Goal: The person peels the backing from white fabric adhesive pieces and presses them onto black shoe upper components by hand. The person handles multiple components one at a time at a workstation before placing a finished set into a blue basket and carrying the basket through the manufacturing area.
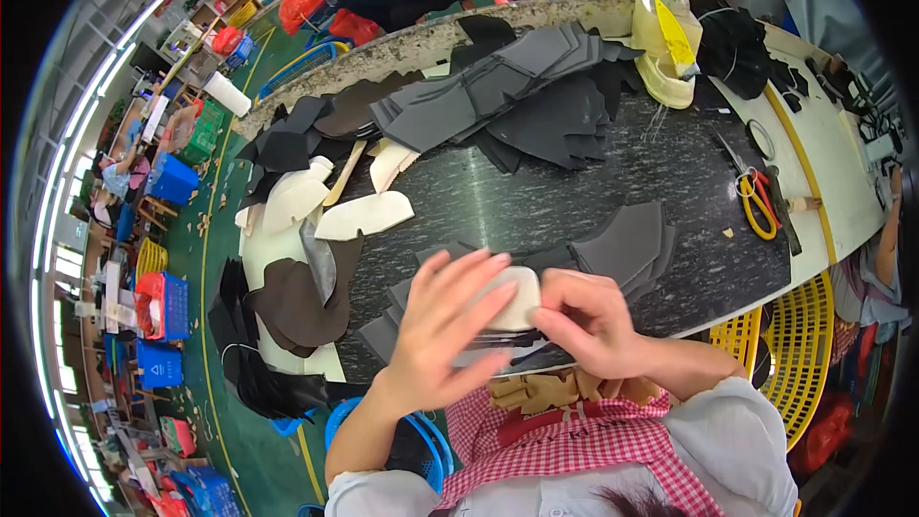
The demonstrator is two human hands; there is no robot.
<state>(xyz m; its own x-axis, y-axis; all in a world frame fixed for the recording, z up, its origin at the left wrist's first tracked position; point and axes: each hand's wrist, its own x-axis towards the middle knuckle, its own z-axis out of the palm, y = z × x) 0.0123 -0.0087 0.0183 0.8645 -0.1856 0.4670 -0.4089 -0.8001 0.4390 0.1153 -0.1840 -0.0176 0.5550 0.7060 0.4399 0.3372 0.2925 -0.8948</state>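
Pale piece: the pale piece with round corners is sitting between the two hands, close to the person's side of the table.
Right hand: the right hand is pinching the right side of the pale piece with its thumb and a bent finger, so its grip is narrow and is holding that piece.
Left hand: the left hand is showing a wide grip, with its fingers spread out. It is covering the left side of the pale piece. I cannot tell if it is pressing.
Close grey pieces: flat grey pieces are lying like a fan, poking out on both sides of the hands.
Big grey stack: a big grey stack is lying at the far side, with darker pieces sticking out under it.
Cream shapes: a few cream shapes are lying on the left.
Wooden stick: a wooden stick is resting between cream shapes.
Brown pieces: brown pieces are lying near the left end.
Scissors: scissors with yellow handles are lying on the right, near something red.
White stand: a white stand with a yellow part is standing at the far right.
Apron: the person is wearing a pink and white checked apron.
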